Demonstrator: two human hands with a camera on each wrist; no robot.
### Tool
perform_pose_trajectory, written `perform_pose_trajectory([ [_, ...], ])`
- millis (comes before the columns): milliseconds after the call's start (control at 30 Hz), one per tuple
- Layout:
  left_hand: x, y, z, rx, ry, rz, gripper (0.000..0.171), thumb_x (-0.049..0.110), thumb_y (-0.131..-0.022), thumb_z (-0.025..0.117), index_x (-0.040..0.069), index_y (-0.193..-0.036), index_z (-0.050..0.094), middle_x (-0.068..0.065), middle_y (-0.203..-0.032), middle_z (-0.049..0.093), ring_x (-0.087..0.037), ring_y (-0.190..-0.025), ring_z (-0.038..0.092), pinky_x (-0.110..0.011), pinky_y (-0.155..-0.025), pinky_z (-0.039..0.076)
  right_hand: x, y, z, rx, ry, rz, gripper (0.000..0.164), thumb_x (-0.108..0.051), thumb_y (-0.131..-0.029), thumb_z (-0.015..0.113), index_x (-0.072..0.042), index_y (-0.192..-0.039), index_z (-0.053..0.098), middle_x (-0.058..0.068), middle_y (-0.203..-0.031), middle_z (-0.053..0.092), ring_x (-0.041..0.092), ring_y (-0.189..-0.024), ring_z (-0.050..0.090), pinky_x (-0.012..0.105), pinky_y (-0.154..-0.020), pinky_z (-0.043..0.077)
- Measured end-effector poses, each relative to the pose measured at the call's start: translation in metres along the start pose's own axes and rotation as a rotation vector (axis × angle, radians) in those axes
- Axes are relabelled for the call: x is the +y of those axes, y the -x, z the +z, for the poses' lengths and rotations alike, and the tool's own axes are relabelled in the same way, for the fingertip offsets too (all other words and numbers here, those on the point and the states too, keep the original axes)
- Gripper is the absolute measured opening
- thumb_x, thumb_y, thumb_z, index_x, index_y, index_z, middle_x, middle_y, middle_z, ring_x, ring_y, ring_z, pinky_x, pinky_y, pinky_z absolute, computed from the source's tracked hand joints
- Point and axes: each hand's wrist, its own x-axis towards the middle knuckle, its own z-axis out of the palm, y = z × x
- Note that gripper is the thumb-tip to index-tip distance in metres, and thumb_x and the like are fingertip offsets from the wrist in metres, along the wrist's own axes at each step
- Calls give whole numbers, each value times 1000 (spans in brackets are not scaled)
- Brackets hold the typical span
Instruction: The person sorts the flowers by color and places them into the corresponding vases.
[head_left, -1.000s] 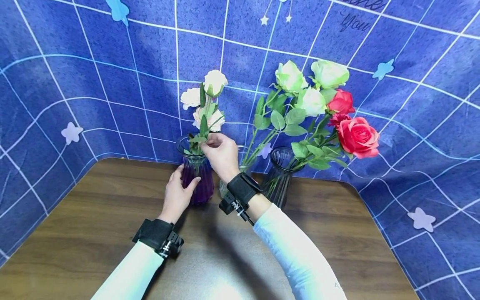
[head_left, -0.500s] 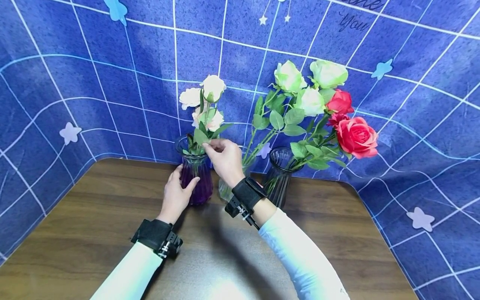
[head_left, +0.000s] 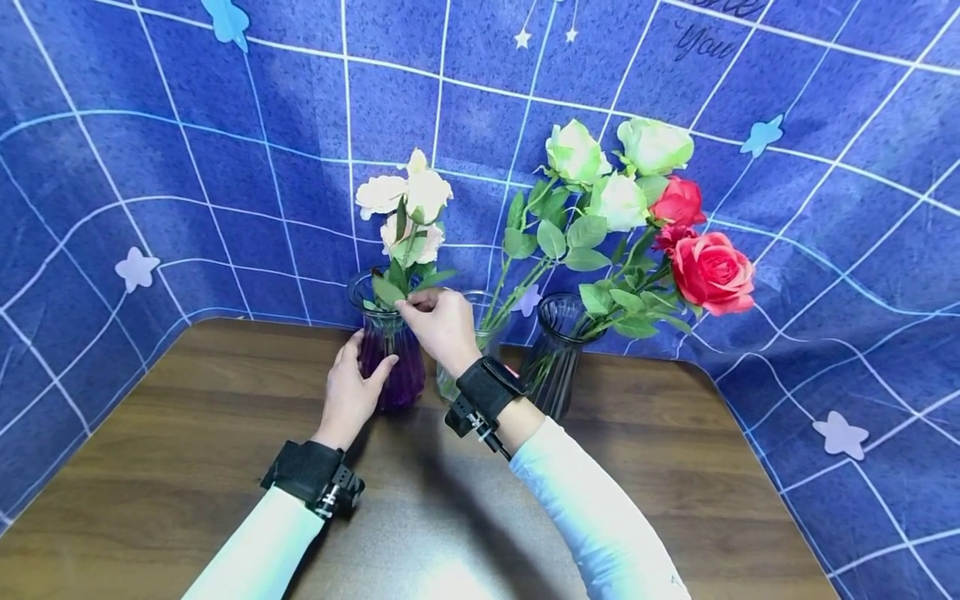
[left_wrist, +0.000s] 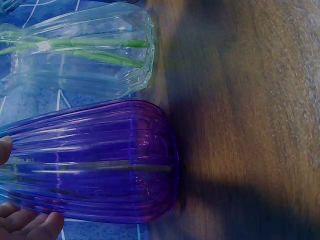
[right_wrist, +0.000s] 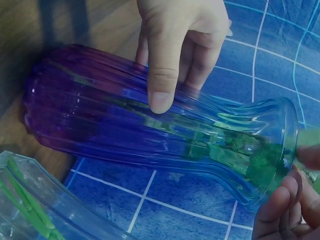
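Note:
My left hand point(head_left: 351, 390) grips the purple ribbed glass vase point(head_left: 399, 371) round its side, thumb on the near face and fingers behind. Out of the vase rise several cream-white artificial roses point(head_left: 426, 197) with green leaves. At the mouth, my right hand point(head_left: 441, 327) pinches a stem or leaf among the greenery between thumb and fingers; which of the two is hard to tell. In the right wrist view, my right hand point(right_wrist: 287, 207) is beside the rim, and leaves show inside the neck. A stem reaches down to the purple base point(left_wrist: 150, 167) in the left wrist view.
A clear glass vase point(left_wrist: 100, 70) with pale green roses point(head_left: 621, 202) stands right of the purple one. Beyond it, a dark grey vase point(head_left: 557, 367) holds red roses point(head_left: 715, 273). All stand on a wooden table point(head_left: 637, 467) before a blue patterned cloth point(head_left: 285, 108).
The right-hand white rose has come down lower in the purple vase, its leaves nearer the rim. My right hand has dropped slightly with it. My left hand keeps its hold.

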Motion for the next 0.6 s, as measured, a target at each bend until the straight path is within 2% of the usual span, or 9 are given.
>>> perform_pose_trajectory([
  [233,0,-1,2,-8,0,21,71,35,-87,65,0,-141,35,-26,-133,47,-41,-121,47,-51,-101,38,4,11,-8,-17,-77,-42,20,-26,-82,70,-10,-94,73,0,-65,59,7,-58,49,17,-54,37],
  [433,-3,-6,-3,8,-12,30,71,34,-87,65,-1,-141,34,-26,-135,46,-41,-124,45,-51,-102,37,16,26,-17,-4,-61,-74,20,-26,-86,66,-9,-95,73,3,-81,69,11,-73,60,19,-67,47],
  [533,-5,-6,-4,2,-28,27,76,36,-88,64,-1,-144,29,-27,-141,40,-41,-129,40,-51,-105,33,31,38,-24,10,-28,-91,18,-23,-87,65,-8,-93,73,6,-87,70,14,-77,62,21,-71,49],
  [600,-7,-5,-5,-6,-41,20,81,38,-88,63,0,-146,22,-27,-145,34,-43,-132,35,-53,-107,30,43,46,-29,27,10,-102,16,-21,-86,65,-8,-90,74,5,-83,69,14,-75,60,21,-69,48],
])
